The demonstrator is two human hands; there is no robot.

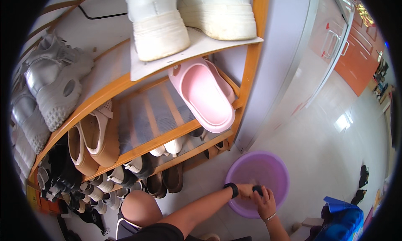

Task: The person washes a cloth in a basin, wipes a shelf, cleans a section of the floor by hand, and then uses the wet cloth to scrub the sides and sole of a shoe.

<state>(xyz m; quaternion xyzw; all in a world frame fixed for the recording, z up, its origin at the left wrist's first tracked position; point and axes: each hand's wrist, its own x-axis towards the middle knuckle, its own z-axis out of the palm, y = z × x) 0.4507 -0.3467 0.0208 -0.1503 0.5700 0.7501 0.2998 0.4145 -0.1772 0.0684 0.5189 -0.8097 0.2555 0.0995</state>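
Observation:
A purple plastic basin (230,168) stands on the floor, with what looks like water in it. Over it, my left hand (246,190), with a black band at the wrist, meets my right hand (265,203), which wears a ring and a bracelet. Between them is a small dark object (258,190), too little exposed to identify. My right fingers close around it. The left hand touches or lies right beside it, its fingers mostly hidden.
A wooden shoe rack (163,139) rises at the left, holding white sneakers (160,34), pink slippers (207,96) and tan shoes (100,147). A glass door (326,52) is at the right. Black shoes (363,175) and a blue bag-like item (344,219) are at the lower right.

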